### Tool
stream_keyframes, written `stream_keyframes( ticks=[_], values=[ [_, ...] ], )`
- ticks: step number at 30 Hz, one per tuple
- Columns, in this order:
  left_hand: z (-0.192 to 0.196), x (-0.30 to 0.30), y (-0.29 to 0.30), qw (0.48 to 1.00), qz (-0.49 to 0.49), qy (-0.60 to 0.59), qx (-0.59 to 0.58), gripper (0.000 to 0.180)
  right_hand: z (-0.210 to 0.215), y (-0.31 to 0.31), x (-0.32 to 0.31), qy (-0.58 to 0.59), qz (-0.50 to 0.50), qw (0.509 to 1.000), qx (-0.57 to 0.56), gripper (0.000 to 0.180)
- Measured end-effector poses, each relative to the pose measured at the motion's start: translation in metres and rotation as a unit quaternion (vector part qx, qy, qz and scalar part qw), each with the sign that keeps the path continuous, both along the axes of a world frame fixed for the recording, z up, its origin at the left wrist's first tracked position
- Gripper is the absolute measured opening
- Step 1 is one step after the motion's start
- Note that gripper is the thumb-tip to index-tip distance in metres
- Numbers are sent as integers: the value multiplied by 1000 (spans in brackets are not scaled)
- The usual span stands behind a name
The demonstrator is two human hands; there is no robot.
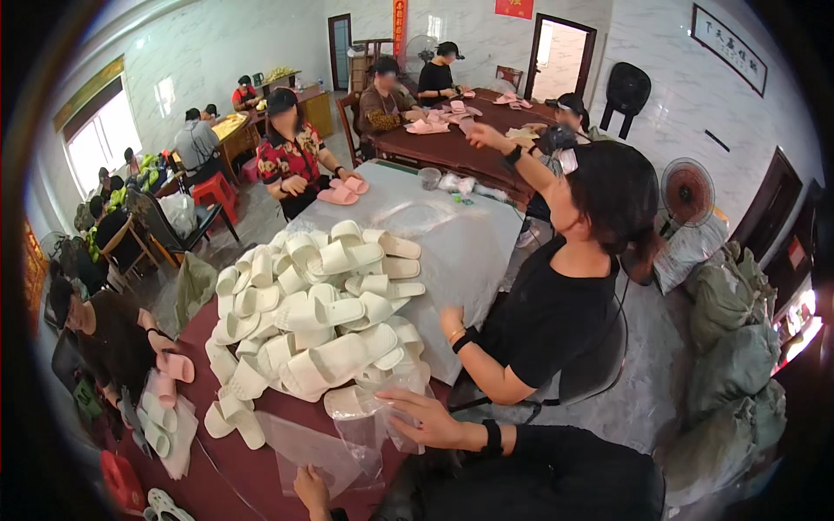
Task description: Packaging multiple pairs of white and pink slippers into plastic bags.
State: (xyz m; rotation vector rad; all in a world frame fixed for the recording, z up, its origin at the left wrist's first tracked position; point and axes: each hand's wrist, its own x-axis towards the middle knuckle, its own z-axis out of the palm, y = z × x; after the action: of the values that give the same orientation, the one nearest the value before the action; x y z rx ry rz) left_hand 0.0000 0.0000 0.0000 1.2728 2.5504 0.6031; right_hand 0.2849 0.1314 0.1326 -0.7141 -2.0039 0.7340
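Observation:
Cream slippers are heaped high on the dark red table in front of me. At the lower edge my left hand is closed on the near edge of a clear plastic bag. My right hand, with a black band on its wrist, reaches in from the right. Its fingers are at the bag's crumpled right part, beside a cream slipper at the heap's near edge. Clear film overlaps this slipper; whether it lies inside the bag I cannot tell.
At my right, a person in black sits by a grey-white table. A person at the left handles pink slippers. Across the table, another person holds a pink pair. Full sacks stand at the far right.

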Motion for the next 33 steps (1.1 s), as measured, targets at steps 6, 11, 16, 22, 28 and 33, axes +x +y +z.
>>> stream_keyframes(
  ticks=[6,11,16,22,28,33],
  values=[
    [75,31,38,985,-46,-9,168,27,-6,22,23,-30,29,999,-12,27],
    [131,75,54,964,-211,-6,159,58,2,18,18,31,93,978,-184,31],
    [154,102,53,958,-220,-78,169,52,-7,19,10,-41,185,981,-41,26],
    [146,83,32,865,-223,-440,96,36,5,34,14,-18,206,962,-176,13],
    [183,128,36,855,-139,-485,118,38,4,33,21,-77,244,965,-50,15],
    [168,145,37,884,-233,-393,99,39,6,24,19,-90,286,954,-6,24]
  ],
)
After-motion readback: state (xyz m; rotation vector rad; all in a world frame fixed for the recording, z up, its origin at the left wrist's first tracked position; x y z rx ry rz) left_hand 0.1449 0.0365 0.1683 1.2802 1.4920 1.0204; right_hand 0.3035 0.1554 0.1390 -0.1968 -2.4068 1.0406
